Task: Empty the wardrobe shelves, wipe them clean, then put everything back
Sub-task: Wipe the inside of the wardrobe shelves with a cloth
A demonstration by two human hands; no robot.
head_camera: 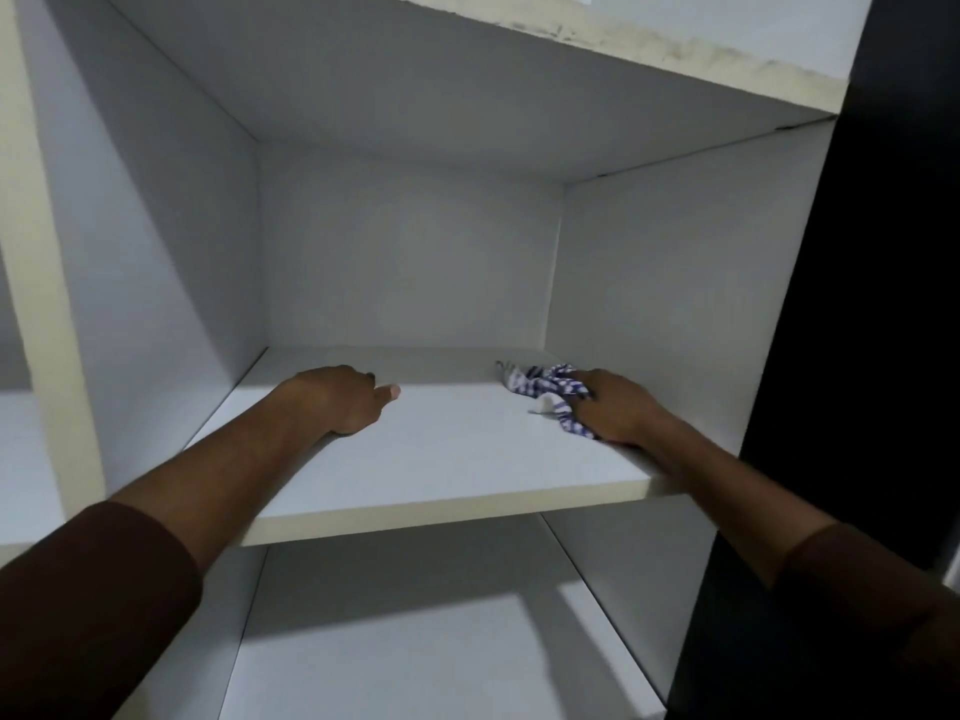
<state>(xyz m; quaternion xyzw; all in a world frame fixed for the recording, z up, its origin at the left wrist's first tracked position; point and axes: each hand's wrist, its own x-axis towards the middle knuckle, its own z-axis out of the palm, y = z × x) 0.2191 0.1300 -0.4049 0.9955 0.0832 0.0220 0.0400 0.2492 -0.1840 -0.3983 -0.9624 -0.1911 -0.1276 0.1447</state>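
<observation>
A white wardrobe shelf (457, 459) runs across the middle of the view with nothing standing on it. My right hand (615, 405) grips a crumpled blue-and-white checked cloth (550, 392) and holds it against the shelf near the right wall. My left hand (345, 400) rests on the shelf's left part, thumb stretched out to the right, the fingers hidden behind the knuckles. Both forearms reach in over the shelf's front edge.
Another white shelf (415, 641) lies below, bare. The shelf above (649, 49) has a dirty, stained front edge. A cream upright panel (47, 283) bounds the compartment on the left, and a dark door or panel (872, 304) stands at the right.
</observation>
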